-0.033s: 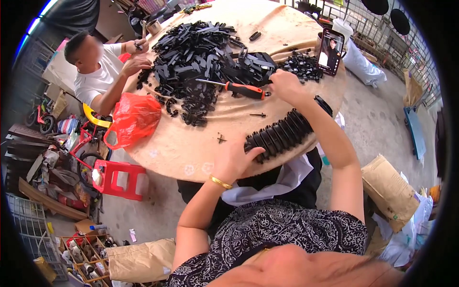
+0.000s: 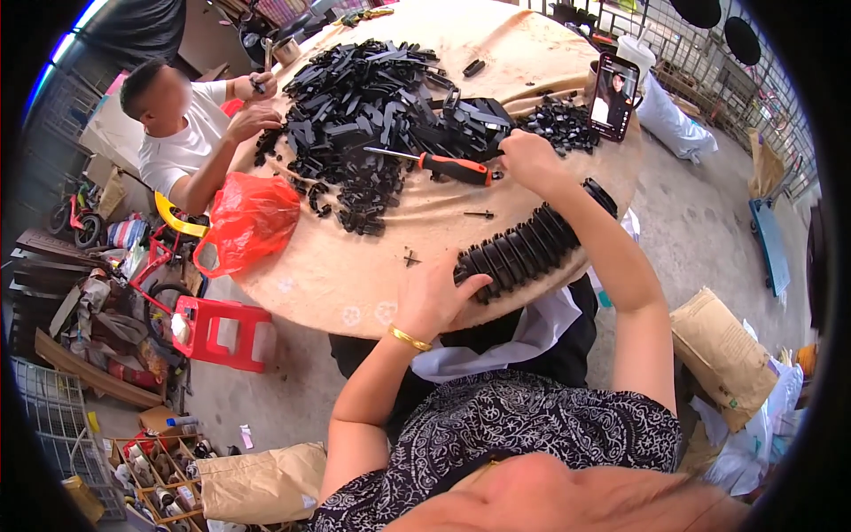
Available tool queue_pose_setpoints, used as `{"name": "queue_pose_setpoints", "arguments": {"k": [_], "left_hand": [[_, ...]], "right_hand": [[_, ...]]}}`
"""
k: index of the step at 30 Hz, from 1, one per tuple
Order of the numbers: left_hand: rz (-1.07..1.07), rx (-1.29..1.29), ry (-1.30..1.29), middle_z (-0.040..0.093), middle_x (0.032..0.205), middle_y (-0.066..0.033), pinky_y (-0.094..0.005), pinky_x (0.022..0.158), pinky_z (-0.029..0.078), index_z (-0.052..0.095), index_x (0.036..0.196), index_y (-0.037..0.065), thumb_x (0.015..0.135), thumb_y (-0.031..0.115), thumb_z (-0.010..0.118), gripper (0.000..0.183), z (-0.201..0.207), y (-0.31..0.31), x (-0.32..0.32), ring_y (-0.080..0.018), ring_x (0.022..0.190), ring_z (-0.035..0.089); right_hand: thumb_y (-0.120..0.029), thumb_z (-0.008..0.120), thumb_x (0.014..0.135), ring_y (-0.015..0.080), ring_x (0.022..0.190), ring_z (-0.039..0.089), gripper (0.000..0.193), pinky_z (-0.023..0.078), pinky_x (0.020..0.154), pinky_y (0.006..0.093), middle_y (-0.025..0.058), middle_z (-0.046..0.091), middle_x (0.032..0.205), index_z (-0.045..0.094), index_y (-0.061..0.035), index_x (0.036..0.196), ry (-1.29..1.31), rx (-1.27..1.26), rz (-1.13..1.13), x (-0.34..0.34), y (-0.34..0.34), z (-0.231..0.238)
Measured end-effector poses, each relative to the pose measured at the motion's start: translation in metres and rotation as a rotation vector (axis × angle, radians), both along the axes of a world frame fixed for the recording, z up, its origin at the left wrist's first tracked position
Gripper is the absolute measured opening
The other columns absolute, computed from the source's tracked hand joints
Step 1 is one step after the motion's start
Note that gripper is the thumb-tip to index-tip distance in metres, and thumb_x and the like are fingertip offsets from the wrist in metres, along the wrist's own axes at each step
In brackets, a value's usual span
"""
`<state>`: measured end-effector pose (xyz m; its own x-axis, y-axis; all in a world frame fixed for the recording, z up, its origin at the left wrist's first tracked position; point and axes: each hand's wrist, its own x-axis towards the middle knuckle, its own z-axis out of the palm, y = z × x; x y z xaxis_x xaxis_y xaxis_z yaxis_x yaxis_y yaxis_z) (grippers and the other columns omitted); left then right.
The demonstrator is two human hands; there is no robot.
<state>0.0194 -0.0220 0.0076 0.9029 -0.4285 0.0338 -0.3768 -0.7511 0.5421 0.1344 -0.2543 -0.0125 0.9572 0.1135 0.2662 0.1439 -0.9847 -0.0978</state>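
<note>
My left hand (image 2: 434, 297) lies on the round tan table (image 2: 337, 284) with fingers spread. Its thumb touches the near end of a long row of stacked black plastic parts (image 2: 532, 244) that runs toward the table's right edge. My right hand (image 2: 527, 155) reaches to the edge of a big heap of black plastic parts (image 2: 372, 106), fingers closed on one black piece. A screwdriver with an orange and black handle (image 2: 452, 166) lies just left of that hand. Two small black screws (image 2: 479, 214) rest between my hands.
Another person in a white shirt (image 2: 177, 142) sits at the table's far left, handling small parts. A red plastic bag (image 2: 253, 222) hangs at the left rim. A phone (image 2: 613, 96) stands at the far right. A red stool (image 2: 217, 328) and brown sacks (image 2: 722, 355) are on the floor.
</note>
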Motion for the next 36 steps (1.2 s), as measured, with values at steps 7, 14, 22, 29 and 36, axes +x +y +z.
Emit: {"name": "queue_pose_setpoints", "arguments": {"k": [7, 14, 22, 29, 36], "left_hand": [[0.045, -0.599, 0.172, 0.062, 0.075, -0.0118, -0.0304, 0.059, 0.047, 0.054, 0.096, 0.001, 0.07, 0.018, 0.07, 0.035, -0.022, 0.008, -0.002, -0.0205, 0.067, 0.06], [0.253, -1.26, 0.673, 0.06, 0.087, -0.0064, -0.0201, 0.058, 0.045, 0.048, 0.111, 0.0, 0.08, 0.013, 0.062, 0.037, -0.016, 0.023, 0.01, -0.0094, 0.068, 0.056], [0.208, -1.509, 0.879, 0.058, 0.082, -0.0051, -0.0218, 0.057, 0.046, 0.05, 0.11, -0.002, 0.085, 0.015, 0.055, 0.031, -0.017, 0.029, 0.008, -0.0104, 0.068, 0.056], [0.179, -1.509, 0.727, 0.055, 0.086, -0.0019, -0.0197, 0.059, 0.044, 0.051, 0.111, -0.002, 0.083, 0.011, 0.058, 0.032, -0.019, 0.029, 0.0, -0.0071, 0.07, 0.053], [0.3, -1.37, 0.449, 0.052, 0.084, 0.0017, -0.0173, 0.062, 0.042, 0.049, 0.116, 0.001, 0.081, 0.008, 0.06, 0.038, -0.005, 0.01, -0.012, -0.0043, 0.07, 0.048]], "right_hand": [[-0.014, 0.06, 0.07, 0.0314, 0.072, 0.059, 0.017, 0.048, 0.064, 0.0382, 0.0173, 0.059, 0.077, 0.058, 0.0001, 0.079, -0.158, 0.208, -0.008, -0.009, 0.005, 0.0], [-0.006, 0.056, 0.076, 0.0095, 0.054, 0.055, 0.014, 0.044, 0.05, 0.0233, 0.0056, 0.057, 0.063, 0.057, 0.0014, 0.088, 0.21, 1.027, 0.208, -0.067, 0.029, 0.029], [-0.006, 0.058, 0.078, 0.0141, 0.058, 0.055, 0.01, 0.044, 0.053, 0.0259, 0.0064, 0.055, 0.064, 0.058, 0.0018, 0.085, 0.436, 1.274, 0.525, -0.117, 0.084, 0.03], [-0.007, 0.06, 0.074, 0.0317, 0.058, 0.052, 0.011, 0.043, 0.052, 0.0352, 0.0138, 0.051, 0.067, 0.051, 0.0003, 0.076, -0.18, 0.7, 0.543, -0.131, 0.096, 0.033], [-0.007, 0.058, 0.071, 0.0277, 0.06, 0.053, 0.013, 0.045, 0.052, 0.0337, 0.0111, 0.049, 0.071, 0.048, -0.0009, 0.078, -0.264, 0.366, 0.535, -0.142, 0.099, 0.031]]}}
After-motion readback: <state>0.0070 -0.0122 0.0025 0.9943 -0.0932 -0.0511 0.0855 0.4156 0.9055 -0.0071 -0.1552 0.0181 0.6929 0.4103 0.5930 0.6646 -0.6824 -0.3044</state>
